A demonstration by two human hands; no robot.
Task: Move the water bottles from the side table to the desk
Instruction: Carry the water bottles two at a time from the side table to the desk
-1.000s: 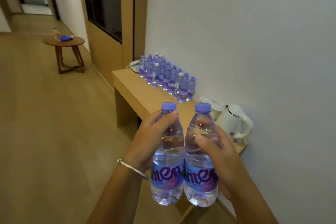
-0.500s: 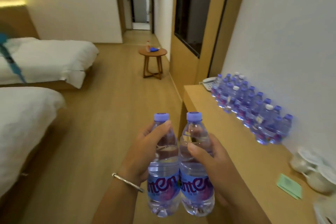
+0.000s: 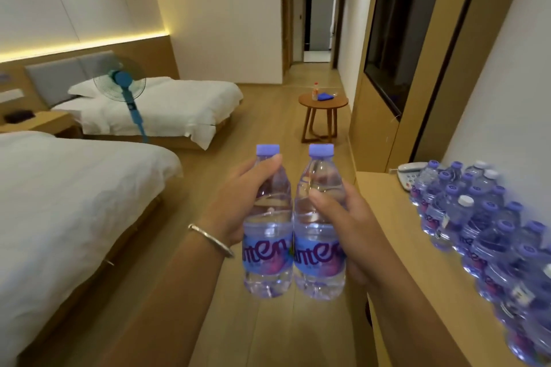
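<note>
Two water bottles were held upright side by side, touching, above the floor and just left of the desk (image 3: 387, 217). The left bottle (image 3: 268, 235) was gripped at its upper body by the left hand (image 3: 238, 205), fingers curled round it; a metal bangle (image 3: 210, 240) sat on that wrist. The right bottle (image 3: 320, 235) was gripped likewise by the right hand (image 3: 354, 223), thumb across its front. On the desk, along the wall, stood a dense cluster of bottles (image 3: 477, 226), with a telephone (image 3: 413, 174) at its far end. Farther off stood the round side table (image 3: 323, 103), bearing one small bottle (image 3: 315, 92) and a blue cloth (image 3: 325, 96). Two beds (image 3: 89, 188) and a blue fan (image 3: 120, 83) occupied the left side.
</note>
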